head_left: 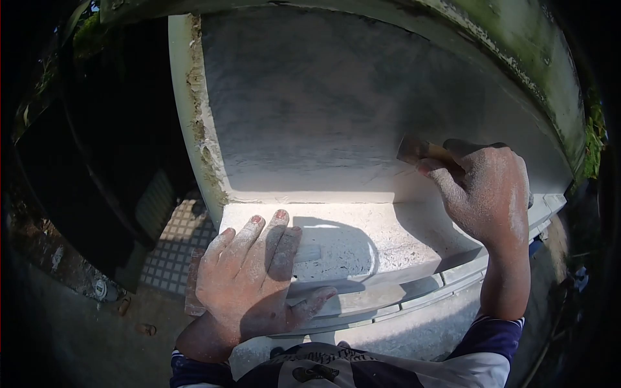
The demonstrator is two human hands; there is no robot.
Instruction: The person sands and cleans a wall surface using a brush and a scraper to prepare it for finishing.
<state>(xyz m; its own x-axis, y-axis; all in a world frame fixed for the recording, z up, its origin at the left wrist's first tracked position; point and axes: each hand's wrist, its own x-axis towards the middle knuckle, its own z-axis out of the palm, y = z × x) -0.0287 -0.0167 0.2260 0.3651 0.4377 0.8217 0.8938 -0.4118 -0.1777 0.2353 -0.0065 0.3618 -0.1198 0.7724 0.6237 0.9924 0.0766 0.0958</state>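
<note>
My right hand [490, 178] is closed around a small wooden-handled hand tool [424, 152]. Its broad dark end meets the smooth grey wall panel [304, 103]; whether that end is a blade or bristles I cannot make out. My left hand [249, 278], fingers spread, is over the left part of the white ledge [401, 252] below the panel and holds nothing. Pale dust coats both hands. A shadow falls across the ledge between them.
A mossy curved rim [511, 71] arches above the panel, and a rough-edged upright [197, 97] borders its left side. Pale stepped edging [414, 288] runs below the ledge. Patterned floor tiles [178, 249] lie at the left beside a dark opening.
</note>
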